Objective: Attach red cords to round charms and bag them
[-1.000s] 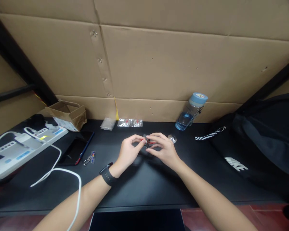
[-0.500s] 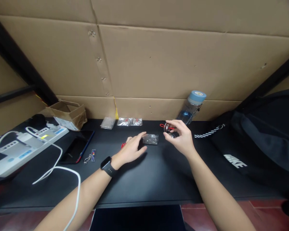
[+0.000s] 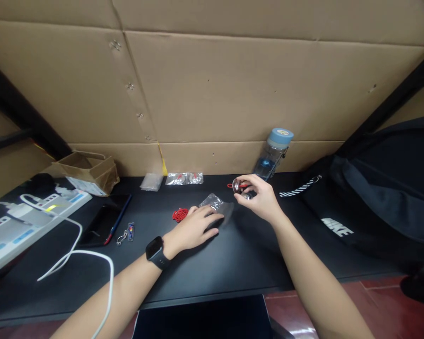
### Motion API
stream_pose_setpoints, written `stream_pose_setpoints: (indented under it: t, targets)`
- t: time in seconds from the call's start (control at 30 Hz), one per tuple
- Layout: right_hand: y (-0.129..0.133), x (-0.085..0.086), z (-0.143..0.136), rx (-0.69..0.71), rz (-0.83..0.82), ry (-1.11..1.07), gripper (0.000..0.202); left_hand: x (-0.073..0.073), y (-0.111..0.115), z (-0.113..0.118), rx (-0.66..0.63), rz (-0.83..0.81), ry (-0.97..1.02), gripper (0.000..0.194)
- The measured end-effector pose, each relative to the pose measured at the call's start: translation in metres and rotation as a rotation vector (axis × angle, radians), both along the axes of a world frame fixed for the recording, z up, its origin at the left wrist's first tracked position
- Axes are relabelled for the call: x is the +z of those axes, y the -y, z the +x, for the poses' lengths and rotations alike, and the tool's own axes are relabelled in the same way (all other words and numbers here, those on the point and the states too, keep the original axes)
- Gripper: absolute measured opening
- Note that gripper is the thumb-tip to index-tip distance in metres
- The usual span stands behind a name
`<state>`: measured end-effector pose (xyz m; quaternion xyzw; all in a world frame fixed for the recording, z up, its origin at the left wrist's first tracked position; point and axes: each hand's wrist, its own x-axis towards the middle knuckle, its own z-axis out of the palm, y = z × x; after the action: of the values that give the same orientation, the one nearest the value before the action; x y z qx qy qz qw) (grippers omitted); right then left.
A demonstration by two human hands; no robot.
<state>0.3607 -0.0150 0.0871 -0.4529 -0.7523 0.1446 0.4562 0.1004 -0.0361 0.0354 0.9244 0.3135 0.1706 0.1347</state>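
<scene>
A small shiny round disc [image 3: 236,185] with a red cord loop is pinched between the thumb and fingers of my right hand [image 3: 263,197], held above the table. Another dark, shiny rounded piece [image 3: 249,194] shows inside that grip, partly hidden by the fingers. My left hand [image 3: 196,228] is low over the table, its fingers stretched out and touching a clear plastic bag [image 3: 212,201]. Part of the bag is smeared by motion, and the fingers cover some of it. Beside the left thumb lies a bundle of red cord [image 3: 180,215].
Behind my hands lie flat clear packets [image 3: 151,182] and bagged round pieces [image 3: 184,179]. A water bottle [image 3: 273,153] leans by the cardboard wall. To the left are a keychain [image 3: 130,231], a tablet [image 3: 106,221], a power strip [image 3: 38,226] and an open box [image 3: 92,172]; right, a black bag [image 3: 374,202].
My left hand has come slightly nearer and onto the plastic bag, which has turned and shifted. The red cord bundle is more visible. My right hand keeps the disc, and the view has shifted slightly.
</scene>
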Motion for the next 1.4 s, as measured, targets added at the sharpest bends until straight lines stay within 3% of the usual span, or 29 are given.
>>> stream_pose_setpoints:
  t: [0.17, 0.4, 0.8, 1.17, 1.4]
  targets:
    - [0.003, 0.0, 0.003, 0.122, -0.108, 0.18, 0.029, -0.005, 0.0, 0.0, 0.017, 0.037, -0.039, 0.039]
    - [0.004, -0.008, 0.001, 0.215, -0.408, 0.34, 0.023, -0.01, 0.001, -0.002, 0.039, 0.049, -0.046, 0.041]
    - [0.003, -0.021, -0.011, 0.177, -0.337, 0.508, 0.023, -0.008, 0.003, -0.001, 0.046, 0.051, -0.107, 0.041]
    - [-0.001, -0.029, -0.023, 0.057, -0.367, 0.458, 0.023, -0.006, 0.003, -0.001, 0.047, 0.071, -0.113, 0.04]
    - [-0.006, -0.027, -0.012, 0.22, -0.429, 0.351, 0.017, -0.006, 0.003, -0.002, 0.046, 0.08, -0.108, 0.04]
